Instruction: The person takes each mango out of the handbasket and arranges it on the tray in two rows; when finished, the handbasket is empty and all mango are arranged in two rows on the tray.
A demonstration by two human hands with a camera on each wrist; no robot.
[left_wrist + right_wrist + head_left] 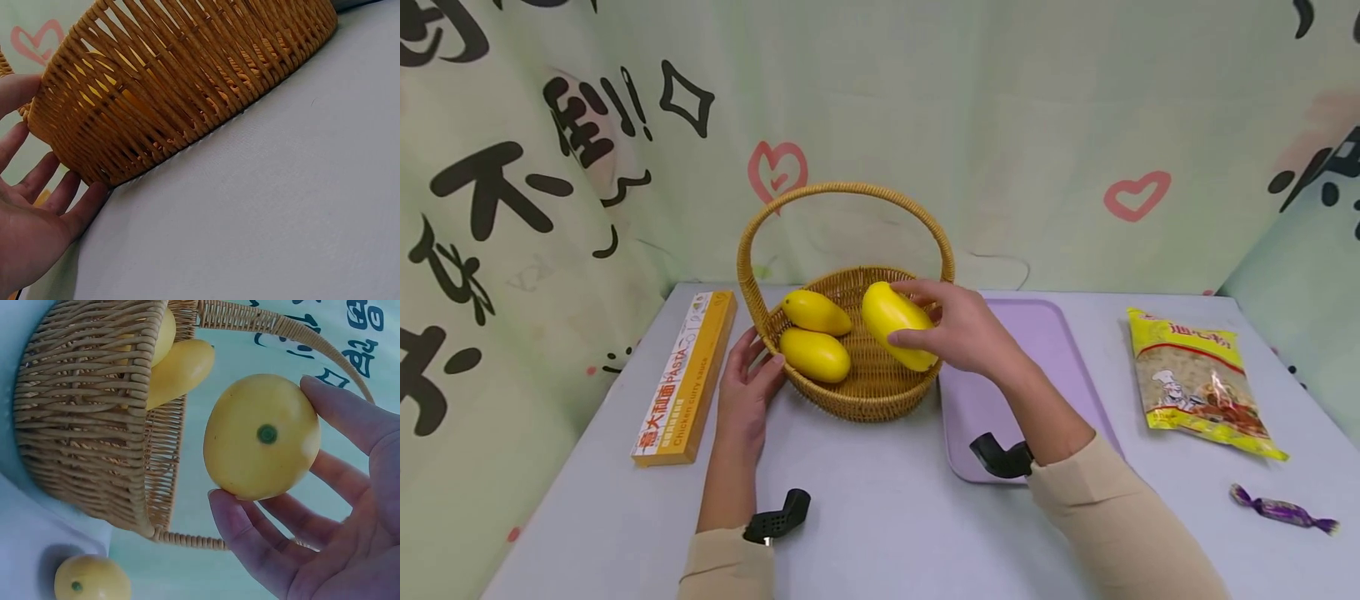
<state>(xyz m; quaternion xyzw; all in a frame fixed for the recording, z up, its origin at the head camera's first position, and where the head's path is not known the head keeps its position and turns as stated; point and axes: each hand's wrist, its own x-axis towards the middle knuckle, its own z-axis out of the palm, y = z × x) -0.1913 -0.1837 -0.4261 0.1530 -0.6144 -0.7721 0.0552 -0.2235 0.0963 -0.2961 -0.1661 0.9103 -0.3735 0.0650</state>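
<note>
In the head view, a wicker basket (pixel 868 407) with a tall arched handle holds two yellow mangoes, one mango (pixel 815 312) behind the other mango (pixel 815 356). My right hand (pixel 958 327) holds another mango (pixel 897 325) over the basket's right side, thumb and fingers on opposite sides of it. In the right wrist view, this mango (pixel 250 444) shows a green stem end. My left hand (pixel 748 392) touches the left side of the basket. Its spread fingertips (pixel 94 190) rest against the woven outer wall in the left wrist view.
A lilac tray (pixel 1037 333) lies right of the basket, partly under my forearm. One more mango (pixel 92 578) appears low in the right wrist view. A pasta box (pixel 685 379) lies left; a yellow food packet (pixel 1202 383) and purple wrapped candy (pixel 1285 510) lie right.
</note>
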